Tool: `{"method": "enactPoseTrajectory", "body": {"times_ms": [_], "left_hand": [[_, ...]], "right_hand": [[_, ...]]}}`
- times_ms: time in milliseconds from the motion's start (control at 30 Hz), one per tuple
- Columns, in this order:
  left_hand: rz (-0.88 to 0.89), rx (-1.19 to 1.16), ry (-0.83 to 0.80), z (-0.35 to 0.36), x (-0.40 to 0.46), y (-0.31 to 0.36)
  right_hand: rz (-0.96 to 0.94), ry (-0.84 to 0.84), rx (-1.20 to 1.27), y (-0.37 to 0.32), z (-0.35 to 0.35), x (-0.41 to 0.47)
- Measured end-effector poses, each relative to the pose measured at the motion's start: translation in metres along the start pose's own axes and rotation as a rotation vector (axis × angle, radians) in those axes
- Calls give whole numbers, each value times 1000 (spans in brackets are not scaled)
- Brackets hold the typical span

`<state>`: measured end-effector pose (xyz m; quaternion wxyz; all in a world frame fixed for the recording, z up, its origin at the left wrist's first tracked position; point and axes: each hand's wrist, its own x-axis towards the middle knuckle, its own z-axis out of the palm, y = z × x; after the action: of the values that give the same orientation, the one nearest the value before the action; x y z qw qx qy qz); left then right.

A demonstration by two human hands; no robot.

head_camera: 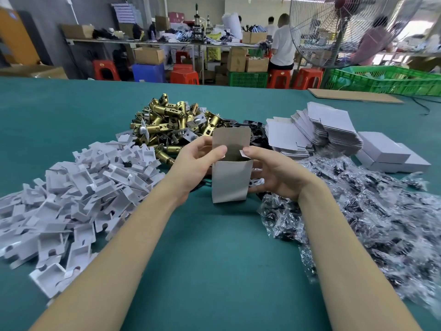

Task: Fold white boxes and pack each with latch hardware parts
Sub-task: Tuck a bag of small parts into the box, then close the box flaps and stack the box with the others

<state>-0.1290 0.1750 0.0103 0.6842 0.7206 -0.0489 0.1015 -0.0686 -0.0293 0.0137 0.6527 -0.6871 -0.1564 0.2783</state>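
An upright white box (230, 181) stands on the green table (214, 259) in the middle, its top lid flap raised and its mouth showing. My left hand (195, 163) grips its left side, thumb on the upper left edge. My right hand (272, 170) holds the right side, thumb pinching a small side flap at the rim. Behind the box lies a heap of brass latch bolts (171, 120). Flat unfolded white boxes (317, 130) are stacked at the back right, with closed white boxes (389, 151) beside them.
A large pile of white cardboard inserts (71, 187) covers the left. Clear plastic bags of dark screws (370, 211) spread across the right. Black metal plates (253, 127) lie behind the box. A green crate (386, 82), a fan (341, 32) and people at benches are farther back.
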Motion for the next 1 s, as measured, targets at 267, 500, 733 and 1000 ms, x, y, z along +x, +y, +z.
{"method": "enactPoseTrajectory", "body": {"times_ms": [267, 500, 733, 1000], "left_hand": [[246, 166, 151, 7, -1, 9], [252, 196, 171, 12, -4, 10], [259, 186, 53, 7, -5, 8], [248, 176, 26, 8, -6, 11]], "right_hand": [[26, 66, 1, -2, 3, 1], [34, 95, -34, -5, 7, 0], [24, 82, -27, -2, 5, -1], [-3, 37, 6, -1, 2, -1]]}}
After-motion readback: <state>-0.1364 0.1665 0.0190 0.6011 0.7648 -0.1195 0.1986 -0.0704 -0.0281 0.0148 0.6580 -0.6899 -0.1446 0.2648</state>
